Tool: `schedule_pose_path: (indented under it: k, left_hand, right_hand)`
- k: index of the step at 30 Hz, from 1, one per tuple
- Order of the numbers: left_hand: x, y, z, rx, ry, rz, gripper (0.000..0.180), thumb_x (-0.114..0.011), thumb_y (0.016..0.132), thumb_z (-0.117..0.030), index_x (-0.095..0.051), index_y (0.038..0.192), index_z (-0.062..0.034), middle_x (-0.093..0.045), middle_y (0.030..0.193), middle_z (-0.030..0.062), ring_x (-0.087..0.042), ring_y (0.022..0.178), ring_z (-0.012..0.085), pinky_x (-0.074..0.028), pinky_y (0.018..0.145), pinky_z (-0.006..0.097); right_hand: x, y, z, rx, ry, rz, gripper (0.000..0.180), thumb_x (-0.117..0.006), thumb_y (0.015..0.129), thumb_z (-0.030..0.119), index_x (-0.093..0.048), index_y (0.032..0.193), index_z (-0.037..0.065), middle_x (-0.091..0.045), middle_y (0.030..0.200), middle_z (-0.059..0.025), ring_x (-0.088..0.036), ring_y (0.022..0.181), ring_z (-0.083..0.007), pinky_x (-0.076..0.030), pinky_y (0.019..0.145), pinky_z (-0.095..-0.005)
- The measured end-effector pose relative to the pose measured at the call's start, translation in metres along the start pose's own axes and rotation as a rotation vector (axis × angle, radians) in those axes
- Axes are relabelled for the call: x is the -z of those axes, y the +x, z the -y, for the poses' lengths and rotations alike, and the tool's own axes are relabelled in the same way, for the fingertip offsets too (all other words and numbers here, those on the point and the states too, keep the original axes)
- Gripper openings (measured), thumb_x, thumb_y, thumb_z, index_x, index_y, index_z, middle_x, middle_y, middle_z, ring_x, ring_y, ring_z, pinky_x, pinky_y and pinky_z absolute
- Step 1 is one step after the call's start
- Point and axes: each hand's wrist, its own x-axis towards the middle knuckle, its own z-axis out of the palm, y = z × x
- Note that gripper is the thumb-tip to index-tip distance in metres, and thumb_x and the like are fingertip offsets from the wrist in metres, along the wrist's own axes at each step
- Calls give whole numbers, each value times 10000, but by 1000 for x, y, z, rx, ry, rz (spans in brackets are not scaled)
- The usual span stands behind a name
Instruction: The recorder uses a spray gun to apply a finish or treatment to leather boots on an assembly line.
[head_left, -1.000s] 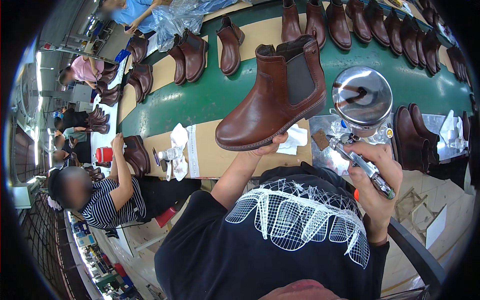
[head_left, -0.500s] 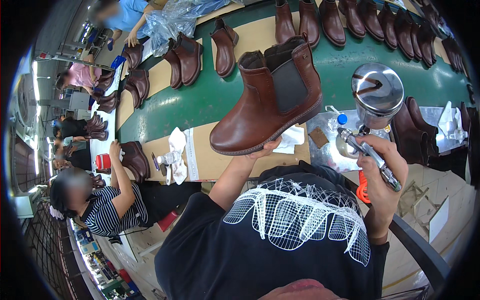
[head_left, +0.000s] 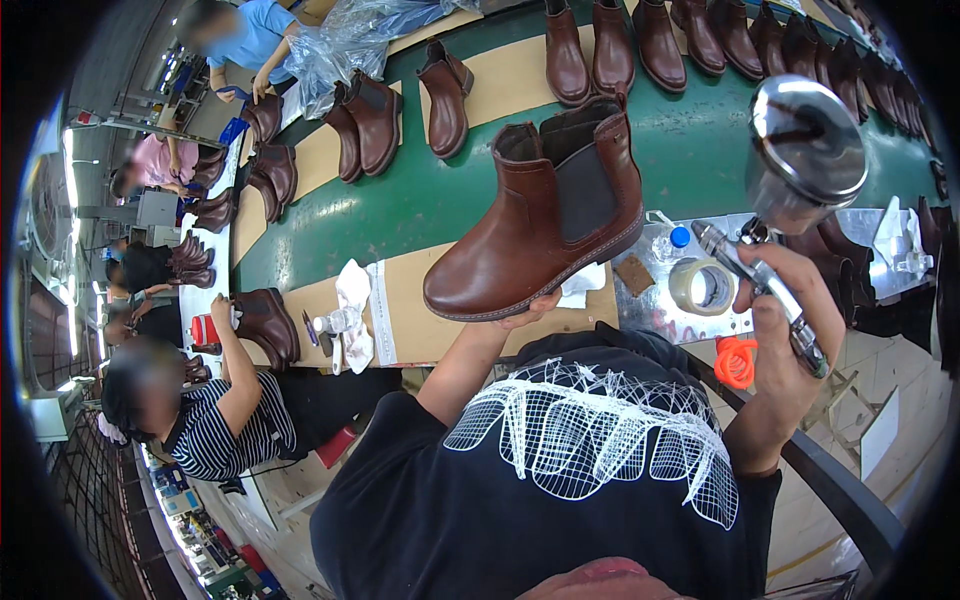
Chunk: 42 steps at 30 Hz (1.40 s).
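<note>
On my left hand (head_left: pixel 530 312) rests a brown leather ankle boot (head_left: pixel 535 215) with dark elastic side panels. The fingers grip it from beneath the sole, and most of that hand is hidden behind the boot. Its toe points left and its heel right. My right hand (head_left: pixel 800 320) is wrapped round a metal spray gun (head_left: pixel 765 280), whose shiny round cup (head_left: pixel 810 150) stands on top. The gun's nozzle is turned toward the boot, with a gap between them. Below the gun hangs a coiled orange hose (head_left: pixel 736 362).
Brown boots (head_left: pixel 660 50) line the far side of the green table (head_left: pixel 320 215). Near me lie a roll of tape (head_left: pixel 700 287), a blue-capped bottle (head_left: pixel 679 240) and a white cloth (head_left: pixel 353 310). At left, a co-worker in stripes (head_left: pixel 235 420) handles a boot and a red container (head_left: pixel 204 330).
My right hand has moved the spray gun to the right, away from the boot, uncovering the tape roll. The boot in my left hand has dropped slightly.
</note>
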Motion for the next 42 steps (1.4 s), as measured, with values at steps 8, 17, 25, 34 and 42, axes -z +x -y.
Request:
schedule_pose_path:
  k: [8,17,25,34,42]
  left_hand:
    - [-23,18,18,-488,224,-352,742,-487,956,-530,-292,1473,-34,-459,1095,401,-576,600,420,-481,400,355]
    - [-19,24,4,-134,48,-41,679,-568,947,-444,-343,1432,-27,-469,1139,351,-637,782,452,-563,397,363]
    - [-13,22,2,-203,141,-84,699,-525,956,-466,-306,1458,-32,-450,1135,360,-603,660,431,-501,399,364]
    - [-26,28,15,-251,-40,-191,760,-488,962,-500,-243,1496,-18,-442,1095,335,-566,557,353,-375,385,336]
    - [-23,26,11,-256,-17,-185,768,-487,961,-504,-242,1499,-15,-452,1088,317,-569,547,341,-376,383,320]
  right_hand:
    - [-1,13,-8,-48,-1,-79,276,-629,945,156,-660,1115,-59,-661,929,-82,-606,838,-116,-467,774,-256]
    - [-12,0,-6,-111,143,29,296,-680,905,163,-668,1101,-59,-669,913,-82,-613,817,-118,-467,748,-246]
    - [-12,3,-1,-16,76,104,334,-704,896,243,-683,1085,-31,-666,888,-84,-620,804,-125,-461,729,-244]
    - [-21,5,-5,-54,162,50,316,-690,909,201,-672,1122,-32,-674,979,-95,-625,837,-125,-464,746,-246]
    - [-19,3,-14,-52,85,126,327,-680,907,211,-674,1127,-30,-687,933,-85,-622,862,-140,-457,815,-283]
